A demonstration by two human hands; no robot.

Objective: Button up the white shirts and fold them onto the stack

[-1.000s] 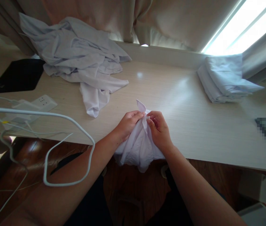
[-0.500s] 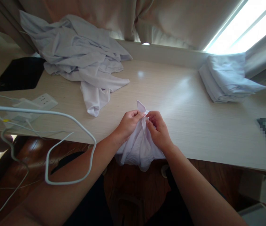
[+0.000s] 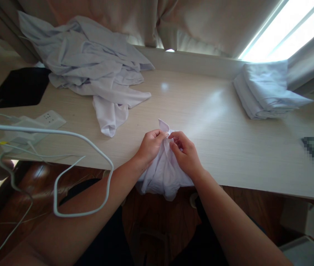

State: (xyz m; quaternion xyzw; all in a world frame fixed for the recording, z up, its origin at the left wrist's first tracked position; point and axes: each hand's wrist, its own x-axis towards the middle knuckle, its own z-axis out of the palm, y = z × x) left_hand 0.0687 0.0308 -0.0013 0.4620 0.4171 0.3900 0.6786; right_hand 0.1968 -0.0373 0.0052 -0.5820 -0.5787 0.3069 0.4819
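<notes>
Both hands, left (image 3: pixel 149 146) and right (image 3: pixel 186 153), stay pinched on a white cloth (image 3: pixel 164 173) at the surface's (image 3: pixel 215 122) near edge; fingers clamped, barely moved, cloth still bunched.

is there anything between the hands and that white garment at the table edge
Nothing visible. The left hand and right hand both already grip the white garment at its bunched top; it hangs partly over the table edge.
</notes>
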